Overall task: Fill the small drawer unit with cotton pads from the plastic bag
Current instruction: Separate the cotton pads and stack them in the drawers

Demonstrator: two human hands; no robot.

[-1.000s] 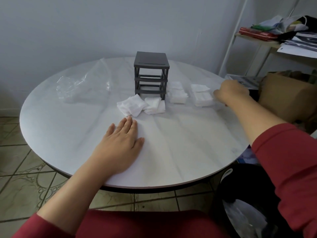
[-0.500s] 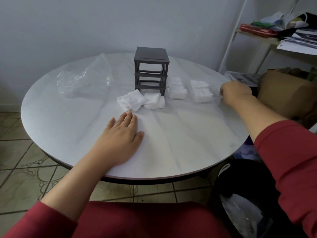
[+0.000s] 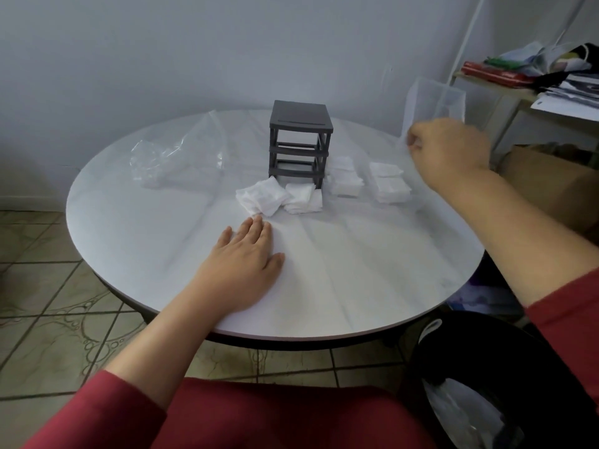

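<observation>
Lying flat on the table point(image 3: 356, 270), fingers close together, the left hand point(image 3: 240, 257) is set with its fingertips just short of the loose cotton pads point(image 3: 262, 199), heaped straight ahead at the foot of the small drawer unit point(image 3: 299, 144). A clear plastic piece point(image 3: 434, 102), bag or drawer cannot be told, is pinched aloft by the right hand point(image 3: 449, 147), well right of the unit; the left is judged nearer the pads.

the round white table point(image 3: 356, 270) bore a dark grey drawer frame point(image 3: 300, 142), heaps of cotton pads point(image 3: 262, 199) at its foot, and a crumpled plastic bag point(image 3: 175, 157) further left.
</observation>
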